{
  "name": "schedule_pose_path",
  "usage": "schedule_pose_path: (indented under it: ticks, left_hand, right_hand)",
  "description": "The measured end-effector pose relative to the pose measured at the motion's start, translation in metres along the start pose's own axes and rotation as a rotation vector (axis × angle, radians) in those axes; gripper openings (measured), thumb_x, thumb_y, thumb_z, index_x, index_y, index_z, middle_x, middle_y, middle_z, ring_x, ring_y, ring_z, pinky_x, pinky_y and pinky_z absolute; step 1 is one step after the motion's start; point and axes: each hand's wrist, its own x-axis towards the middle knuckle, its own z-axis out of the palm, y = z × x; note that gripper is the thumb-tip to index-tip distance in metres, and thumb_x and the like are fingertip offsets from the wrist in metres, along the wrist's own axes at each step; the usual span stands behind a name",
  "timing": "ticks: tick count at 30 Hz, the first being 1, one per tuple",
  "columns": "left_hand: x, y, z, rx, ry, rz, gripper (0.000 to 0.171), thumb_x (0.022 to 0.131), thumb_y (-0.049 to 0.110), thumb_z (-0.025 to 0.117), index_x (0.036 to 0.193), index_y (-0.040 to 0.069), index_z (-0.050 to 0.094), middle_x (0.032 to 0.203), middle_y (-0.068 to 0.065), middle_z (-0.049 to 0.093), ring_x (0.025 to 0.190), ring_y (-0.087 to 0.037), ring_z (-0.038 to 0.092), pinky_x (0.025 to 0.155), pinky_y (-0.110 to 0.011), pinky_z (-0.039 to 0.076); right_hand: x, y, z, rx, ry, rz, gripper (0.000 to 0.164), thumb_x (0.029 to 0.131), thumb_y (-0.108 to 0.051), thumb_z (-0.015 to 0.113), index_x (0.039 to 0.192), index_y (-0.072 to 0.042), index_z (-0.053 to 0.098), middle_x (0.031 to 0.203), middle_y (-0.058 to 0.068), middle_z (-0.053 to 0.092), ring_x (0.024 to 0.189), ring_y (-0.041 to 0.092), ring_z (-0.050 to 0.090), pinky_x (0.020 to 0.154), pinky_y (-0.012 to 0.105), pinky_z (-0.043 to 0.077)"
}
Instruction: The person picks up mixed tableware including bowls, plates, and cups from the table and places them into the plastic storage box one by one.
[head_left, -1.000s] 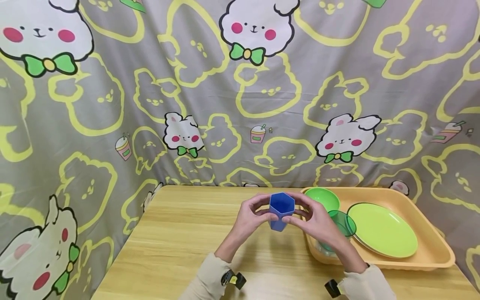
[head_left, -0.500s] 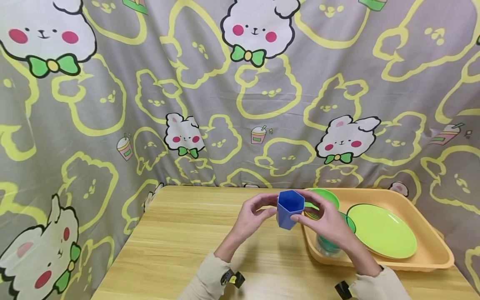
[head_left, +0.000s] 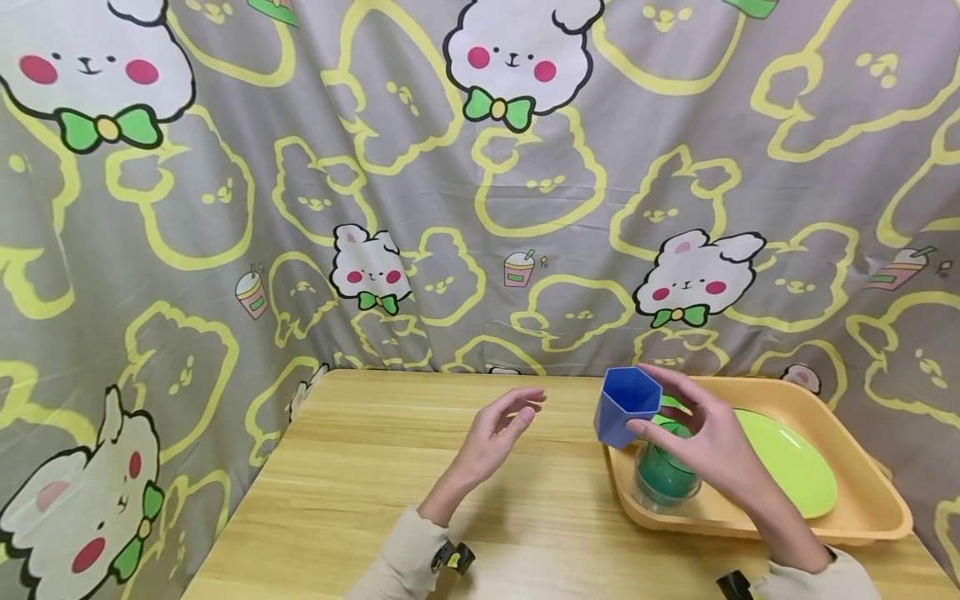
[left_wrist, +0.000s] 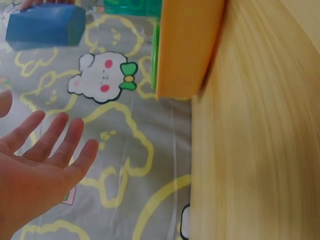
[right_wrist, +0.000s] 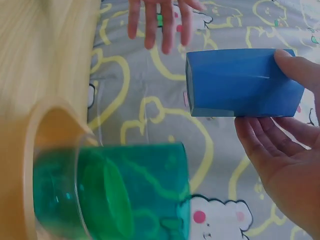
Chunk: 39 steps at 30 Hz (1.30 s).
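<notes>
My right hand (head_left: 708,437) grips a blue six-sided cup (head_left: 626,404) near its rim, thumb on one side and fingers on the other. The cup's mouth faces up, and it hangs over the left edge of the orange tray (head_left: 795,529). In the right wrist view the blue cup (right_wrist: 240,82) is held apart from a green see-through cup (right_wrist: 150,190). That green cup (head_left: 667,475) sits inside a clear glass at the tray's near left corner. My left hand (head_left: 495,437) is raised over the table, holding nothing, fingers loosely extended (left_wrist: 40,170).
A lime-green oval plate (head_left: 795,467) lies in the tray, partly behind my right arm. A green bowl (head_left: 663,408) shows in part behind the blue cup. The wooden table (head_left: 360,467) ends at a patterned curtain (head_left: 450,192).
Both hands were on the blue cup; my left hand has let go and stays back. My right hand has carried the cup rightward, to the tray's left edge.
</notes>
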Motion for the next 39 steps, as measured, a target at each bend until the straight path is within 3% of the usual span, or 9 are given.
schedule_pose_path:
  ticks: [4, 7, 11, 16, 20, 28, 39]
  left_hand:
    - [-0.005, -0.002, -0.006, 0.096, 0.017, -0.004, 0.032, 0.109, 0.017, 0.053, 0.137, 0.007, 0.062, 0.137, -0.009, 0.064, 0.124, -0.032, 0.06, 0.104, -0.046, 0.052]
    - [-0.009, -0.004, -0.011, 0.191, 0.033, 0.022, 0.033, 0.108, 0.019, 0.054, 0.137, 0.005, 0.062, 0.138, -0.008, 0.063, 0.124, -0.031, 0.06, 0.104, -0.052, 0.051]
    - [-0.014, -0.01, -0.016, 0.356, 0.036, 0.07, 0.034, 0.107, 0.022, 0.055, 0.137, 0.006, 0.062, 0.139, -0.008, 0.061, 0.128, -0.027, 0.057, 0.107, -0.052, 0.048]
    - [-0.022, -0.015, -0.024, 0.485, 0.026, 0.054, 0.039, 0.108, 0.03, 0.054, 0.14, 0.01, 0.06, 0.145, -0.004, 0.057, 0.137, -0.022, 0.051, 0.114, -0.048, 0.042]
    - [-0.029, -0.019, -0.03, 0.547, 0.029, 0.021, 0.042, 0.108, 0.035, 0.053, 0.142, 0.01, 0.059, 0.148, -0.003, 0.055, 0.138, -0.023, 0.049, 0.115, -0.049, 0.041]
    - [-0.039, -0.027, -0.039, 0.644, 0.032, 0.022, 0.044, 0.107, 0.033, 0.056, 0.143, 0.008, 0.057, 0.145, -0.01, 0.056, 0.136, -0.027, 0.05, 0.113, -0.051, 0.042]
    - [-0.052, -0.036, -0.051, 0.627, 0.018, -0.057, 0.048, 0.106, 0.034, 0.056, 0.143, 0.004, 0.056, 0.145, -0.014, 0.056, 0.135, -0.03, 0.051, 0.112, -0.054, 0.042]
  right_hand:
    - [-0.005, 0.0, -0.014, -0.019, 0.053, -0.004, 0.07, 0.086, -0.001, 0.082, 0.148, -0.008, 0.053, 0.143, 0.008, 0.059, 0.122, 0.001, 0.058, 0.091, 0.013, 0.052]
    - [-0.008, 0.001, -0.023, -0.037, 0.097, -0.013, 0.07, 0.083, 0.004, 0.082, 0.146, -0.006, 0.055, 0.135, 0.001, 0.064, 0.114, 0.004, 0.062, 0.088, 0.013, 0.053]
    - [-0.013, 0.005, -0.033, -0.068, 0.137, -0.004, 0.07, 0.082, 0.005, 0.083, 0.145, -0.004, 0.056, 0.125, -0.006, 0.065, 0.106, 0.005, 0.064, 0.086, 0.011, 0.053]
    - [-0.021, 0.013, -0.043, -0.083, 0.146, 0.018, 0.074, 0.084, 0.006, 0.081, 0.15, -0.006, 0.05, 0.133, -0.01, 0.06, 0.115, 0.0, 0.058, 0.087, 0.008, 0.051]
    - [-0.026, 0.018, -0.046, -0.082, 0.148, 0.027, 0.071, 0.086, 0.005, 0.079, 0.15, -0.007, 0.051, 0.135, -0.008, 0.059, 0.117, 0.0, 0.058, 0.088, 0.008, 0.051]
    - [-0.034, 0.028, -0.047, -0.072, 0.14, 0.038, 0.069, 0.086, 0.007, 0.079, 0.148, -0.004, 0.052, 0.131, -0.002, 0.061, 0.114, 0.002, 0.06, 0.086, 0.011, 0.053]
    - [-0.045, 0.039, -0.044, -0.105, 0.089, 0.096, 0.067, 0.084, -0.001, 0.083, 0.145, -0.002, 0.054, 0.125, -0.006, 0.061, 0.112, -0.002, 0.059, 0.085, 0.011, 0.053]
